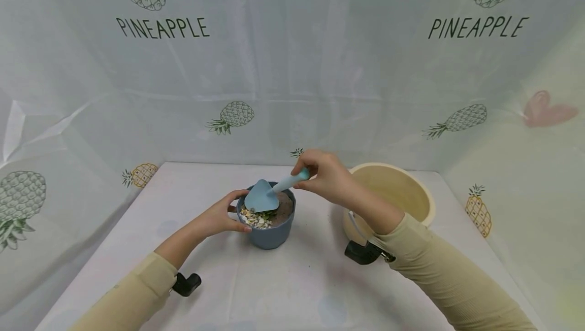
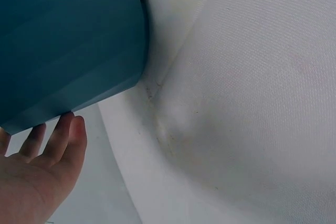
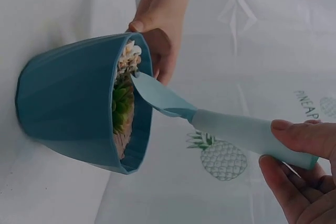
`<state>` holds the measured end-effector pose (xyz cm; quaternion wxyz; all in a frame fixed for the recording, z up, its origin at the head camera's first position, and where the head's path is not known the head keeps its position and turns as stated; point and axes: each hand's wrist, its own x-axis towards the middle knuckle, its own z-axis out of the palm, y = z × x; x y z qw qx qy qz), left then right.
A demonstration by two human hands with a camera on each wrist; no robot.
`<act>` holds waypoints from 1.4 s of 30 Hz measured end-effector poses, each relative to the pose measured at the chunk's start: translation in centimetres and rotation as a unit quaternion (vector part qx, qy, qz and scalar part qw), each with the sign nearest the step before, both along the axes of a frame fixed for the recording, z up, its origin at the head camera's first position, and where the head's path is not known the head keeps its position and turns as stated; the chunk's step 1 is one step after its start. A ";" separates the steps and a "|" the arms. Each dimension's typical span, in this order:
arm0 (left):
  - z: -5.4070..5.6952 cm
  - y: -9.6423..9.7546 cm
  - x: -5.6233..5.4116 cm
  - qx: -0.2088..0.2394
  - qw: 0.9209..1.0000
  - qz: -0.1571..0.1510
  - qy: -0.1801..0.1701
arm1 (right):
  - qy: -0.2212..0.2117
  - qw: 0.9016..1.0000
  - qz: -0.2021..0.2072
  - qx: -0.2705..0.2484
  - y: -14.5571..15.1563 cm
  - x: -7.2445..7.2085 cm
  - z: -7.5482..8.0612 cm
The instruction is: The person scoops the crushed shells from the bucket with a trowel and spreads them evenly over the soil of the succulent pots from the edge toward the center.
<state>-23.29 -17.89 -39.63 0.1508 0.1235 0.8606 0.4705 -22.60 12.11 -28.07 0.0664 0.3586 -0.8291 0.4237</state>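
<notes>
A blue flower pot (image 1: 270, 238) stands on the table, holding brown soil (image 1: 286, 207), pale pebbles (image 1: 254, 219) on the left side and a green succulent (image 3: 122, 107). My left hand (image 1: 218, 218) steadies the pot at its left side, thumb toward the front and fingers farther back around the rim. Between thumb and fingers, my right hand (image 1: 325, 176) grips the handle end of a light blue trowel (image 1: 262, 198). Its blade slants down into the pot, with the tip at the pebbles; in the head view it mostly hides the succulent.
A large cream bucket (image 1: 422, 189) with a handle stands to the right, partly behind my right forearm. The table (image 1: 283, 290) has a pale cloth over it, and a curtain (image 1: 292, 67) printed with pineapples hangs behind and along the sides.
</notes>
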 end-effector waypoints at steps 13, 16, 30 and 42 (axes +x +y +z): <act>1.5 -0.1 0.0 -0.015 0.997 -0.046 0.053 | -0.010 0.999 -0.036 -0.029 2.3 0.6 0.1; 3.0 0.2 -0.1 -0.021 0.995 -0.046 0.086 | -0.017 0.997 -0.060 -0.048 3.4 0.8 0.1; 6.1 4.9 0.7 0.022 0.992 -0.006 0.124 | -0.070 0.984 -0.146 -0.076 9.3 3.7 1.3; 6.3 12.0 1.2 0.088 0.993 -0.038 0.070 | 0.022 0.972 -0.217 -0.091 15.4 6.4 1.7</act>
